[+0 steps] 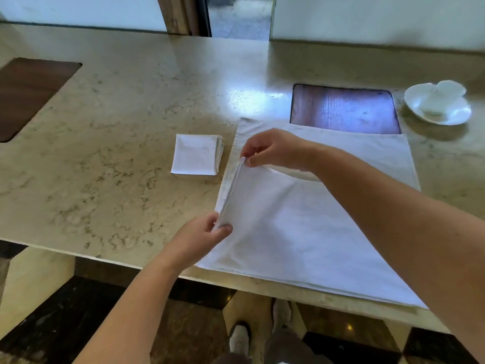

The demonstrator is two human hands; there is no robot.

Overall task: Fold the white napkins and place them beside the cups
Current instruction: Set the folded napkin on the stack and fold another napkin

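A stack of large white napkins [367,156] lies flat at the marble counter's near right. The top napkin [275,216] is lifted along its left edge. My left hand [202,237] pinches the near corner of that edge. My right hand [273,151] pinches its far corner, and my right arm crosses over the cloth. A small folded napkin [195,155] rests just left of the stack. A white cup lying upside down on a saucer [437,103] sits at the far right.
The marble counter [118,143] has a dark wooden inset [343,109] behind the stack and another inset [29,93] at far left. The front edge of the counter runs close below the napkins. A dark tiled floor and my shoes show beneath.
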